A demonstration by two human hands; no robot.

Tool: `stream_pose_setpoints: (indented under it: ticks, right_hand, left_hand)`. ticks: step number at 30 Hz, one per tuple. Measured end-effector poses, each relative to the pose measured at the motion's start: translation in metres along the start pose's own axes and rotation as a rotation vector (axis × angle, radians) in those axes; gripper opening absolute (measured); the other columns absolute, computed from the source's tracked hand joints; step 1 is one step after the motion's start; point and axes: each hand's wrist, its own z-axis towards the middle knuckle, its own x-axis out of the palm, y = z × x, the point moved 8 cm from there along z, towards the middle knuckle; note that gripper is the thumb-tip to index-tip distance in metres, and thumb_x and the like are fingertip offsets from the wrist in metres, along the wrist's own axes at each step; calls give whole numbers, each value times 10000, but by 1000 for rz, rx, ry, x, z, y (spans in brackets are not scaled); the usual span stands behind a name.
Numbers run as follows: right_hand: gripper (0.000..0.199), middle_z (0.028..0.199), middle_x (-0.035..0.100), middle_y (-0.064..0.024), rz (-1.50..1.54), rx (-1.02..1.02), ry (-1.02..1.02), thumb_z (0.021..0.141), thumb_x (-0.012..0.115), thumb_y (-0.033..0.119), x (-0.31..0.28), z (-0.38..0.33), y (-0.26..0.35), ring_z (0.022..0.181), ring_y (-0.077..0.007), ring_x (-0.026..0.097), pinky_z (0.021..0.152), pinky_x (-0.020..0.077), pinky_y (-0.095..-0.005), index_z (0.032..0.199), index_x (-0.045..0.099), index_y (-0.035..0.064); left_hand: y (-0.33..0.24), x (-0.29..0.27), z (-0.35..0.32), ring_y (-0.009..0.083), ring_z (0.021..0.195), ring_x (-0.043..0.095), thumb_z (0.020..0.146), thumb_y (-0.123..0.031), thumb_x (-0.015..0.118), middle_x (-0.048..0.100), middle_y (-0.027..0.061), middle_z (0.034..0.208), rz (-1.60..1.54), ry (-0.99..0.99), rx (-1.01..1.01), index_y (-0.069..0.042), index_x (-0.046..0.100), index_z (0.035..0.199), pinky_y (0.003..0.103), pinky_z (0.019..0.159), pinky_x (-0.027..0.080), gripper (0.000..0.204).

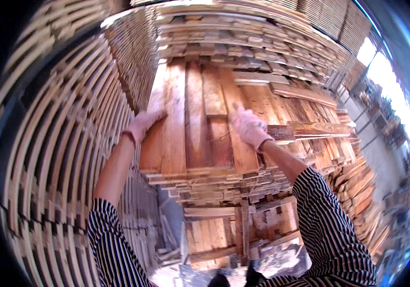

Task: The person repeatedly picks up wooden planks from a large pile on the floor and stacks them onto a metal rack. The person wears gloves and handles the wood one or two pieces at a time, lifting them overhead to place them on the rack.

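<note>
A layer of long reddish-brown wooden boards (194, 117) lies side by side on top of a tall stack. At its left edge my left hand (143, 125), in a pale pink glove, grips the outermost board (153, 147), its upper digit reaching over the wood. Across from it, my right hand (250, 128), gloved alike, is curled closed at the right edge of the same layer, against a board (239, 148). The undersides of both hands are hidden. Several boards lie between the two hands.
Right of the layer, more boards (262, 101) and crosswise strips (320, 129) lie on the stack. Spaced slats (66, 143) rise along the left, and layered lumber (243, 38) stands behind. Loose wood pieces (358, 191) lean at lower right. A lower pallet (209, 234) sits near my feet.
</note>
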Motion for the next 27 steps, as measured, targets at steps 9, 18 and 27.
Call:
stream_pose_setpoints:
  ticks: [9,18,27]
  right_hand:
    - [491,1152,642,-283,294,10,-61,1039,400,428,6,19,-21,990,-407,689,834,542,-543,1344,523,62]
    - [502,1260,522,-252,447,-255,-537,977,527,409,-49,-96,50,1101,-377,573,907,462,-499,1305,531,30]
    - [451,1248,563,-204,558,232,18,919,656,345,165,-479,-221,1132,-355,605,914,532,-486,1270,605,67]
  left_hand:
    - [20,-9,-21,211,1179,644,1002,-354,671,686,118,1311,184,-83,-191,18,630,1378,322,1027,498,531]
    - [35,-32,-15,295,1568,208,1064,-252,539,297,111,1680,155,167,-83,2,329,1594,440,1280,225,624]
    - [-135,179,-106,297,1565,215,1032,-200,596,328,127,1664,937,-399,300,-15,351,1587,438,1279,221,635]
